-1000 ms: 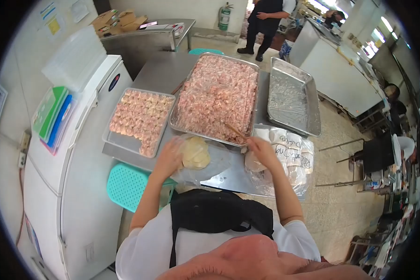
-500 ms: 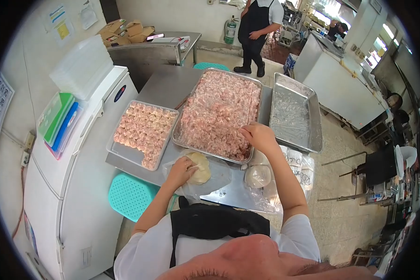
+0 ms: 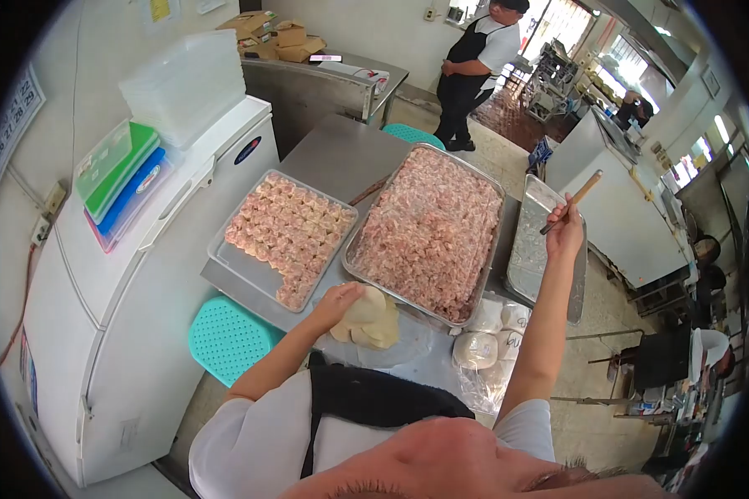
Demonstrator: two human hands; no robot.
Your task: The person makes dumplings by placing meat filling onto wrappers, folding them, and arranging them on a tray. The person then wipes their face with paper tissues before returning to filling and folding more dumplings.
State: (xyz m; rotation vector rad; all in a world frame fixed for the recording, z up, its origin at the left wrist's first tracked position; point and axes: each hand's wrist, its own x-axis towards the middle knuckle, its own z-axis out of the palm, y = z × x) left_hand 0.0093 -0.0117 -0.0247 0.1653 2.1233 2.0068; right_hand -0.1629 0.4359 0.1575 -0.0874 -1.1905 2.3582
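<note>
My left hand [image 3: 338, 306] pinches the edge of a thin, round dough wrapper [image 3: 364, 304], lifted over a stack of pale wrappers [image 3: 379, 333] lying on clear plastic. Up at the right, my right hand [image 3: 565, 234] is closed round a slim tool with a wooden handle [image 3: 589, 185]; its dark end points down and left. A large metal tray [image 3: 351, 264] heaped with ground meat [image 3: 433, 229] lies between my hands. To the left, a clear plastic tray [image 3: 216, 248] holds rows of small filled dumplings [image 3: 287, 229].
An oblong metal tray [image 3: 520, 274] lies right of the meat, under my right arm. Bagged white rounds [image 3: 477, 351] sit at the near right. A turquoise stool [image 3: 229, 339] and a white freezer [image 3: 154, 333] stand left. Beyond the table stands a person in a black apron [image 3: 466, 75].
My right hand has risen from the meat, moving right, and the wooden-handled tool now shows in it. My left hand has lifted a wrapper from the stack. The view has shifted.
</note>
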